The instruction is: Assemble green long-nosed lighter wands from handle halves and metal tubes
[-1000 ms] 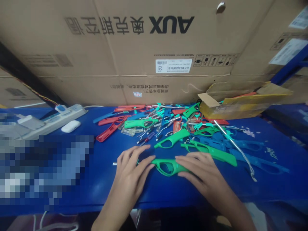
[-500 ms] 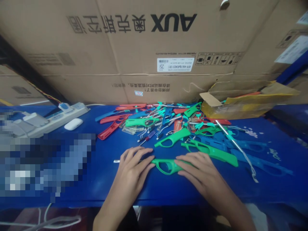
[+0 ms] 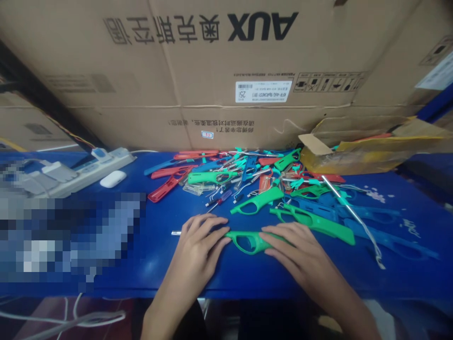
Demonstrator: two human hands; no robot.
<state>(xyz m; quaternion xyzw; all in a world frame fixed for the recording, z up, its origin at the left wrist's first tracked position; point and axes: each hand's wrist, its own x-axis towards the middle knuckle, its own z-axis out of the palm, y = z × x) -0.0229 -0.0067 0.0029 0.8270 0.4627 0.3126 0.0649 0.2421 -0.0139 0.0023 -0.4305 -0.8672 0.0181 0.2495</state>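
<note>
Left hand fingers curled, closed on narrow end of one smooth green plastic casing; right hand fingers pinched on its wider end, oval loop between. One shiny metal tube tip pokes out left of left fingers. Beyond right fingers: one yellow-taped cardboard box, red plastic showing inside.

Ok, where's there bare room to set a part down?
Bare: the blue table between the forearms, below the held green casing; left of the left hand, below the nearest red casing; and right of the right hand, below the nearest blue casing. Crowded: the heap of loose parts beyond the hands, back to the large carton.
</note>
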